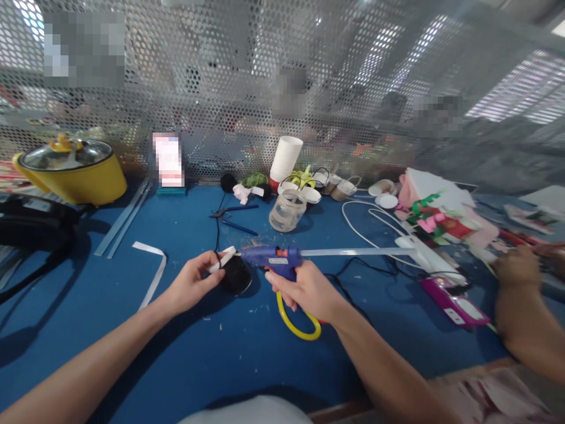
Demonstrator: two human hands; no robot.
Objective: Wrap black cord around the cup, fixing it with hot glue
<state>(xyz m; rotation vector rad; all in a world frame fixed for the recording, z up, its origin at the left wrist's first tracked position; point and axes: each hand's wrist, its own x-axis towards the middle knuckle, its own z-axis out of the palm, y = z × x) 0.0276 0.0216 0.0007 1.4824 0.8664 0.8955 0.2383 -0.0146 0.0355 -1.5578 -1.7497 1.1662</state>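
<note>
My right hand (304, 291) is closed around the handle of a blue glue gun (271, 259) with an orange trigger and a yellow stand loop (298, 327). A clear glue stick (357, 252) pokes out of its back toward the right. The nozzle points left at a small white strip (223, 259) pinched in my left hand (192, 282). That strip lies against a black round pompom (236, 275) resting on the blue table (185, 359).
A yellow pot with a glass lid (70, 168) stands at the back left. Scissors (232, 211), a clear jar (286, 210), stacked white cups (285, 158) and craft scraps lie behind. Another person's hand (518, 268) works at the right near a pink box (454, 303). White ribbon (152, 268) lies left.
</note>
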